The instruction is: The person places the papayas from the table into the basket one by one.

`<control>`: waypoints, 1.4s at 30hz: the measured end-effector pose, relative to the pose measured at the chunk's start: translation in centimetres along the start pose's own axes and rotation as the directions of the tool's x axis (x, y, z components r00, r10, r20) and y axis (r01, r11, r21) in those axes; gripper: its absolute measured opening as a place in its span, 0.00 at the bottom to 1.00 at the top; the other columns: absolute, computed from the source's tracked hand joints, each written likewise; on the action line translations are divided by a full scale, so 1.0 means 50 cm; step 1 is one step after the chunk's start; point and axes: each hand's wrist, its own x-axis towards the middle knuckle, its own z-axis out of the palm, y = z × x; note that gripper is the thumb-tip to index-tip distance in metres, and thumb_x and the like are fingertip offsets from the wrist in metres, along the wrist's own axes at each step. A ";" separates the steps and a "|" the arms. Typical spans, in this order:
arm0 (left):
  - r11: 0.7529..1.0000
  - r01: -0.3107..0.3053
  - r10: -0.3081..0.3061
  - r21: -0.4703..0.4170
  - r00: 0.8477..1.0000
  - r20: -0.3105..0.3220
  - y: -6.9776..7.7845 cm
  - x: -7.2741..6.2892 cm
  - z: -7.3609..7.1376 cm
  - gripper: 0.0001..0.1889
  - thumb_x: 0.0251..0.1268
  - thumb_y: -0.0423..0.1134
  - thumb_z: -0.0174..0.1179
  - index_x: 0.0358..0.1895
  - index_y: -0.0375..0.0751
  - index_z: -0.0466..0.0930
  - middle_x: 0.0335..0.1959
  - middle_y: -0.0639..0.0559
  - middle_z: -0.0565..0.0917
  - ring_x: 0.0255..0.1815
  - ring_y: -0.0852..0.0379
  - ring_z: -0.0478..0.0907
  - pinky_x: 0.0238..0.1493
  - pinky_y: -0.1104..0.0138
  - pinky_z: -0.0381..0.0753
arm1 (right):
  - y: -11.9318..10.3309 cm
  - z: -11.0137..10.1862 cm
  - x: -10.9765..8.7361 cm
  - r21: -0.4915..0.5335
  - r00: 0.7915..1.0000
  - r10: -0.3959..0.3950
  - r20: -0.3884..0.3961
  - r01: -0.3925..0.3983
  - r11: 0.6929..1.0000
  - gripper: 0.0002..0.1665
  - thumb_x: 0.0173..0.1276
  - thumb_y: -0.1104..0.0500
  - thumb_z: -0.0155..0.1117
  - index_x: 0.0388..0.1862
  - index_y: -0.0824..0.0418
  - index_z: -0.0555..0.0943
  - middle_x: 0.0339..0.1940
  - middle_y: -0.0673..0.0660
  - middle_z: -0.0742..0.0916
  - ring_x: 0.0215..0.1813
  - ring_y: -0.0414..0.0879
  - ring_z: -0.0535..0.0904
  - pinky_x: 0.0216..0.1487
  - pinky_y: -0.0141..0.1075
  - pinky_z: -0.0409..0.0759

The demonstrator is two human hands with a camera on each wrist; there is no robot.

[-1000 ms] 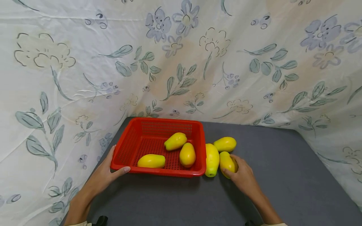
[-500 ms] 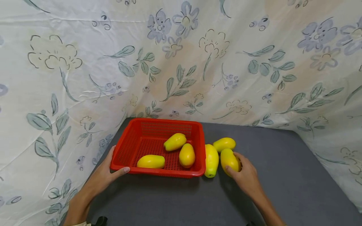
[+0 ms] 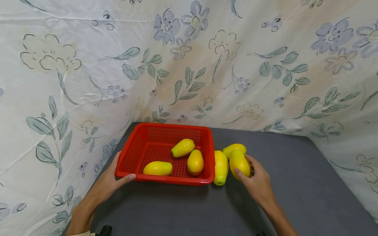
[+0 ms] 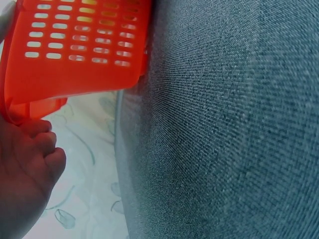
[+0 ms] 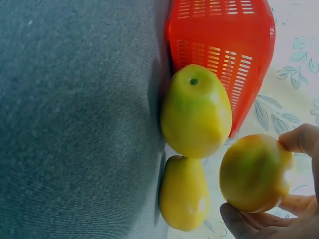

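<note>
A red plastic basket (image 3: 165,178) holds three yellow papayas, one lying near its front wall (image 3: 157,168) and two toward its right side. My left hand (image 3: 107,185) grips the basket's front left corner, thumb over the rim; in the left wrist view its fingers curl under the rim. My right hand (image 3: 258,182) holds a yellow papaya (image 3: 238,164) between thumb and fingers, raised off the table in the right wrist view. Just left of it, a larger yellow-green papaya (image 5: 197,114) lies against the basket's right wall. Behind it rests another papaya (image 5: 183,194), partly hidden in the head view.
The dark grey cloth-covered table (image 3: 295,183) stretches to the right and in front of the basket. Floral fabric (image 3: 189,65) hangs behind the table and along both sides.
My right hand has lifted the papaya up from the table and tilted it, moving slightly right and away from the larger one. The left hand and the basket have stayed put.
</note>
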 end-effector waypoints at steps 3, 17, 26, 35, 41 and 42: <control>1.000 0.002 -0.002 0.005 1.000 -0.004 0.001 -0.001 0.000 0.62 0.64 0.61 0.71 0.88 0.51 0.33 0.79 0.39 0.66 0.68 0.41 0.73 0.63 0.37 0.81 | -0.007 -0.001 -0.001 0.009 1.000 -0.003 -0.008 0.003 1.000 0.44 0.76 0.42 0.68 0.81 0.62 0.67 0.74 0.66 0.76 0.64 0.61 0.80 0.57 0.49 0.84; 1.000 0.016 -0.016 0.008 1.000 0.003 0.003 -0.002 0.000 0.63 0.65 0.61 0.70 0.88 0.50 0.32 0.80 0.37 0.64 0.70 0.40 0.70 0.64 0.35 0.79 | -0.037 0.000 -0.005 0.042 0.999 -0.038 -0.038 0.039 0.998 0.42 0.76 0.45 0.70 0.80 0.63 0.68 0.74 0.67 0.76 0.65 0.65 0.80 0.63 0.59 0.82; 1.000 0.014 -0.014 0.006 1.000 0.008 0.000 -0.001 0.000 0.63 0.65 0.61 0.70 0.88 0.51 0.31 0.81 0.38 0.64 0.70 0.40 0.70 0.65 0.33 0.77 | -0.057 0.003 -0.009 0.067 0.998 -0.055 -0.037 0.057 0.996 0.42 0.75 0.45 0.71 0.80 0.60 0.69 0.75 0.65 0.77 0.65 0.62 0.81 0.63 0.58 0.82; 1.000 0.010 -0.010 0.002 1.000 0.014 -0.002 0.000 0.001 0.62 0.66 0.60 0.70 0.88 0.50 0.31 0.81 0.37 0.64 0.70 0.39 0.71 0.66 0.32 0.76 | -0.074 0.018 -0.012 0.070 0.995 -0.088 -0.036 0.090 0.993 0.42 0.75 0.45 0.71 0.81 0.59 0.68 0.74 0.62 0.78 0.63 0.59 0.82 0.61 0.46 0.85; 1.000 0.009 -0.009 -0.010 1.000 0.025 -0.003 0.003 -0.001 0.61 0.68 0.58 0.69 0.88 0.48 0.30 0.81 0.36 0.63 0.71 0.39 0.70 0.67 0.29 0.72 | -0.091 0.026 -0.014 0.075 0.995 -0.094 -0.031 0.096 0.993 0.42 0.75 0.44 0.71 0.80 0.59 0.69 0.72 0.60 0.79 0.63 0.56 0.83 0.61 0.34 0.84; 1.000 0.009 -0.009 -0.011 1.000 0.026 -0.004 0.003 -0.001 0.61 0.68 0.57 0.69 0.88 0.48 0.30 0.81 0.36 0.63 0.71 0.39 0.69 0.68 0.29 0.72 | -0.094 0.027 -0.014 0.077 0.995 -0.095 -0.029 0.097 0.992 0.42 0.75 0.44 0.71 0.80 0.59 0.69 0.72 0.60 0.79 0.63 0.56 0.83 0.62 0.38 0.84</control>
